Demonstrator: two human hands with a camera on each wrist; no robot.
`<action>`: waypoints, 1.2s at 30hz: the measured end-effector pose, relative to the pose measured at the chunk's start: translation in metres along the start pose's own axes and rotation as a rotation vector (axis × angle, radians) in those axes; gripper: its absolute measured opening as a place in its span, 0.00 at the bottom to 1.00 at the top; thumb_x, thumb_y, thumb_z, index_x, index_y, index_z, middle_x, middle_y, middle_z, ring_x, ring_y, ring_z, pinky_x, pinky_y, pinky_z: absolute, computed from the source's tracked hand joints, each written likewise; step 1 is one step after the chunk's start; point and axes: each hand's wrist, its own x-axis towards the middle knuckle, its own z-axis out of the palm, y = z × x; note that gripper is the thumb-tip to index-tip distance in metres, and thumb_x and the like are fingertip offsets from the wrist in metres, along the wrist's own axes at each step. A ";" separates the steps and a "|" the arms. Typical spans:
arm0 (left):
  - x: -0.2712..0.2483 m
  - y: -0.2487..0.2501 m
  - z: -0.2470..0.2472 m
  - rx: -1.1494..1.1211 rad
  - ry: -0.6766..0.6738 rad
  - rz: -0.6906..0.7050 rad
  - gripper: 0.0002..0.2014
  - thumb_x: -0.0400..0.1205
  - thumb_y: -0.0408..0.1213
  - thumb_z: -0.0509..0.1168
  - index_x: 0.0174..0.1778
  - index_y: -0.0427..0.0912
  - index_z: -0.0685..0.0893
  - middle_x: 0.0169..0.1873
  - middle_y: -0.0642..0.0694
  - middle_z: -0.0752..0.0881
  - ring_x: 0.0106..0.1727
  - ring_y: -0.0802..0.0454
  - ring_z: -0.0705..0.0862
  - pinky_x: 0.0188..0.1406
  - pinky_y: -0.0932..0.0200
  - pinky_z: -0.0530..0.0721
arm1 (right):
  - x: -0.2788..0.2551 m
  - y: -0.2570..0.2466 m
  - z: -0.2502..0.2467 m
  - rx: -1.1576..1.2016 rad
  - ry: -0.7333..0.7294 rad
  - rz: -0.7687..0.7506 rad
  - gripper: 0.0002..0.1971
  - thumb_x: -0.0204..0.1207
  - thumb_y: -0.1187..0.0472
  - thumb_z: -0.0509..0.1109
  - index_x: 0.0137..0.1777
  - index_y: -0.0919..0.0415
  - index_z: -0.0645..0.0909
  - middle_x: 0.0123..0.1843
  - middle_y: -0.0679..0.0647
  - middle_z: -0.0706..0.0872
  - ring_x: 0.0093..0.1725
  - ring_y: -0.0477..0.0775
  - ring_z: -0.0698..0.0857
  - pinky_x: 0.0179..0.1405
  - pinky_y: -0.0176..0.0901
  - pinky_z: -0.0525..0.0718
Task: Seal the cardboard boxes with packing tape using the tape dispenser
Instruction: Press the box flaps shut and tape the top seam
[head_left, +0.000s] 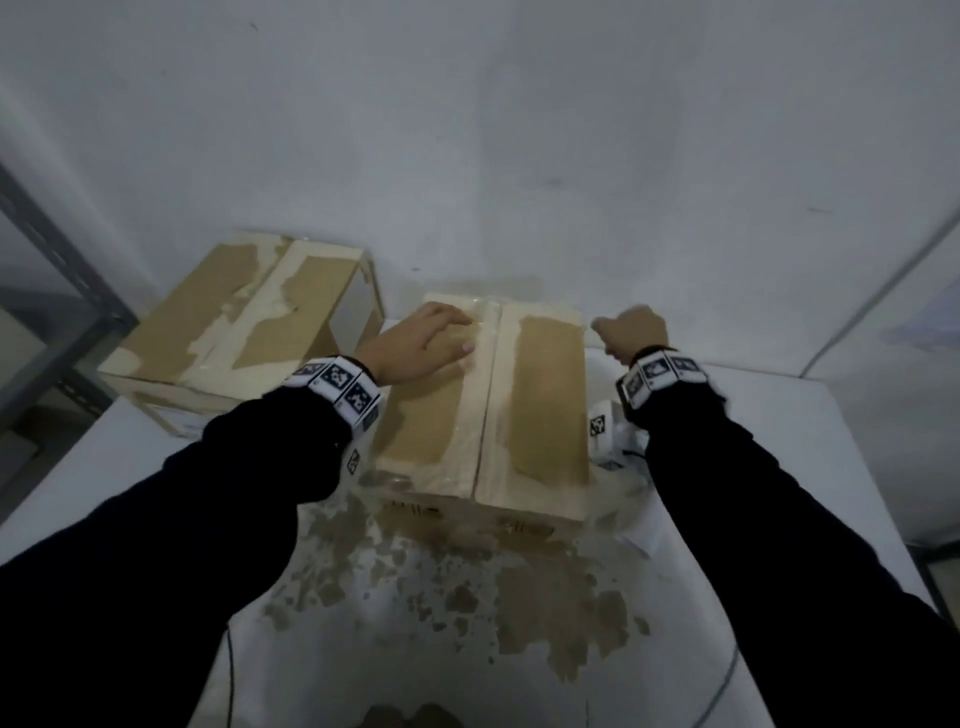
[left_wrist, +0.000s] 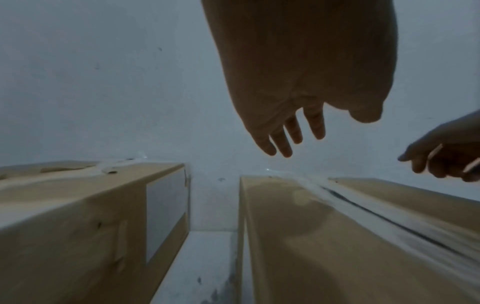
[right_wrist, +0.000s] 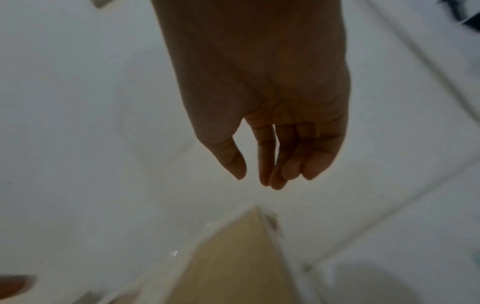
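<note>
Two empty hands: left hand (head_left: 415, 345) fingers flat on box (head_left: 545, 395), right hand (head_left: 631, 332) loosely curled beyond its edge.

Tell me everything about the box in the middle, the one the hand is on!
The middle box is brown cardboard, closed, lying flat on the white table near the wall. Its two top flaps meet at a dark seam running away from the person, with shiny clear tape along it. Pale torn patches edge the flaps. The left hand rests flat on the left flap, straight fingers reaching the tape. Another box sits apart to its left.
</note>
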 end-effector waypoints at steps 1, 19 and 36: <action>0.013 -0.003 -0.004 0.022 0.006 -0.029 0.26 0.84 0.52 0.56 0.76 0.45 0.68 0.76 0.46 0.64 0.74 0.49 0.70 0.70 0.59 0.67 | 0.004 -0.021 0.001 -0.067 0.000 -0.079 0.16 0.77 0.57 0.65 0.44 0.73 0.83 0.45 0.70 0.86 0.45 0.65 0.84 0.49 0.49 0.83; 0.120 -0.038 0.024 0.489 -0.233 -0.077 0.32 0.84 0.60 0.44 0.82 0.55 0.41 0.83 0.54 0.39 0.84 0.48 0.39 0.80 0.36 0.46 | 0.071 -0.074 0.073 -0.606 -0.469 -0.298 0.29 0.86 0.42 0.51 0.85 0.46 0.53 0.85 0.51 0.61 0.83 0.58 0.61 0.79 0.68 0.49; 0.101 -0.047 0.014 0.452 -0.288 -0.009 0.49 0.77 0.65 0.59 0.83 0.47 0.38 0.82 0.47 0.33 0.83 0.48 0.38 0.80 0.36 0.43 | 0.057 -0.093 0.090 -0.602 -0.426 -0.372 0.26 0.85 0.47 0.55 0.78 0.62 0.65 0.78 0.63 0.68 0.76 0.67 0.71 0.74 0.61 0.65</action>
